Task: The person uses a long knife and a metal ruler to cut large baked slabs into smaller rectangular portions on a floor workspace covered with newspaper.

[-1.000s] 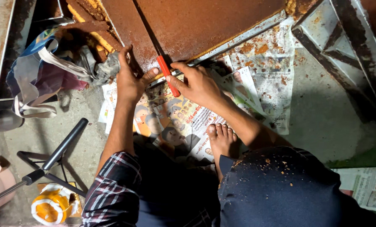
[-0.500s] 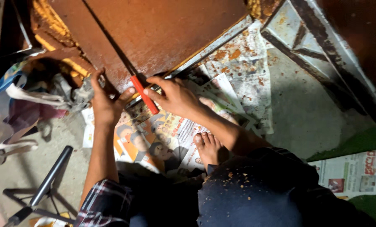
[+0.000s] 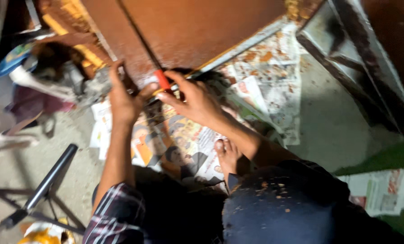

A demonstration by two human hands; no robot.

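A: Starting at the left, what is the left hand (image 3: 123,97) doing?

B: It presses flat-fingered against the lower edge of the rusty brown metal panel (image 3: 188,27), seemingly to steady it. It grips nothing that I can see.

A: And just right of it?

B: The red-handled tool (image 3: 162,80) sits between the two hands, at the panel's edge. The right hand (image 3: 195,101) pinches its lower end with thumb and fingertips, likely for fine control.

A: Which way does it point?

B: Its long axis runs diagonally, the upper end toward the panel's dark seam and up-left, the lower end down-right into the right hand. The tip is too blurred to tell.

A: Below the hands?

B: Paint-spotted newspaper (image 3: 265,77) covers the floor, probably catching drips, and a bare foot (image 3: 227,156) rests on it.
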